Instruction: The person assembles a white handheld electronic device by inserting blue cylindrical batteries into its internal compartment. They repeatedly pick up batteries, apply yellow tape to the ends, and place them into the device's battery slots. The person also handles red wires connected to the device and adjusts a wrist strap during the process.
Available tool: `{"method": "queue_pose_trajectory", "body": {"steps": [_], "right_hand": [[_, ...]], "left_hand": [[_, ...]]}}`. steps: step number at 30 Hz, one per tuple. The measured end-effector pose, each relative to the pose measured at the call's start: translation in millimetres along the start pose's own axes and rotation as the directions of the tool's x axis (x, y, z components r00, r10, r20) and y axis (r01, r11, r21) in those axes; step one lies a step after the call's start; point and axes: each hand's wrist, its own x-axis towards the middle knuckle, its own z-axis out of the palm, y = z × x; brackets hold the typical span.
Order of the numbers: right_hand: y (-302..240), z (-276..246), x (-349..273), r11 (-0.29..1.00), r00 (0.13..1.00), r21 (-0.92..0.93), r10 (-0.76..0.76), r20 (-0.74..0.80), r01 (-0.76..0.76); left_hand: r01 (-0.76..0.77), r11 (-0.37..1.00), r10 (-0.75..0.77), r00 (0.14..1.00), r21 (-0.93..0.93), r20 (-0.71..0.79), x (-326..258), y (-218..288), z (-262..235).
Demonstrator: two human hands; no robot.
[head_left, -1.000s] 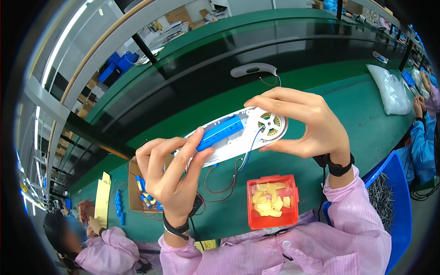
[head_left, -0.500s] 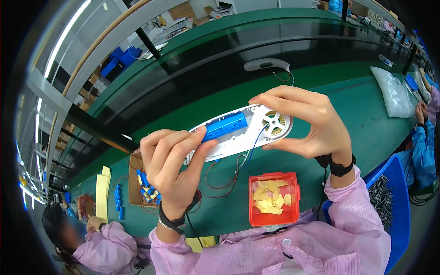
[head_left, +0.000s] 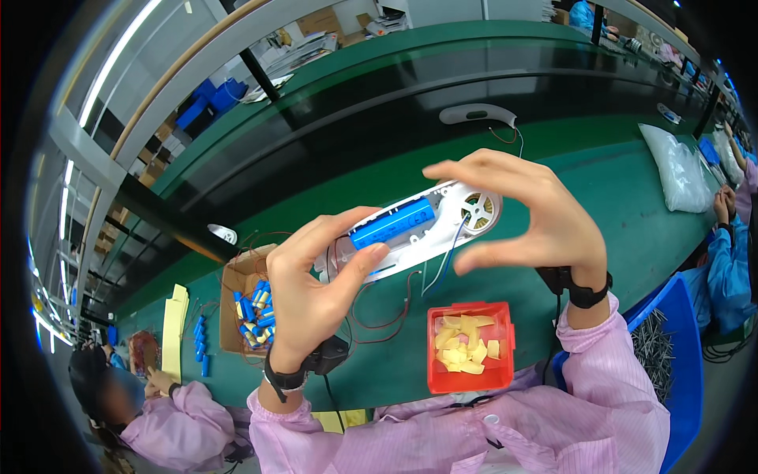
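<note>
My left hand [head_left: 309,284] grips the near-left end of a long white plastic housing [head_left: 418,254], thumb on the near edge and fingers along the far edge. A blue cylindrical battery [head_left: 392,223] lies lengthwise in the housing. At its right end is a round part with a white spoked frame [head_left: 479,212] over a copper-coloured ring. Blue and white wires [head_left: 452,257] hang from that end, and a dark red wire [head_left: 383,322] loops below. My right hand [head_left: 545,209] is open around the round end, thumb and fingers apart, seemingly off the housing.
A red tray [head_left: 471,382] holds yellow pieces on the green table. Left are a cardboard box [head_left: 234,336] of blue batteries and yellow strips [head_left: 173,336]. A blue bin [head_left: 688,379] of metal rods stands right, beyond it a plastic bag [head_left: 675,170]. Co-workers sit on both sides.
My right fingers and thumb have spread away from the housing's round end. My left hand has shifted its grip, with the thumb now over the near edge beside the battery.
</note>
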Motion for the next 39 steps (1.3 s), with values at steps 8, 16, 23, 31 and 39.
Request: {"method": "queue_pose_trajectory", "body": {"steps": [8,16,23,31,39], "right_hand": [[6,12,5,0.997,0.993,-0.029,-0.074,-0.094,0.072],[3,15,6,0.983,0.982,0.114,0.157,-0.108,-0.145],[13,24,8,0.939,0.946,0.242,0.286,-0.151,-0.245],[43,22,15,0.690,0.928,0.690,0.366,-0.073,-0.217],[101,43,5,-0.049,0.874,0.936,0.345,0.343,-0.348]], "left_hand": [[-0.081,0.983,0.096,0.992,0.165,-0.085,-10,15,21],[-0.033,0.999,0.033,0.998,0.012,-0.060,-9,10,24],[0.061,0.997,-0.057,0.996,-0.057,0.067,8,-3,20],[0.352,0.591,-0.213,0.936,-0.725,0.281,134,-27,1],[0.356,0.247,-0.623,0.771,-0.901,0.133,230,-196,95]]}}
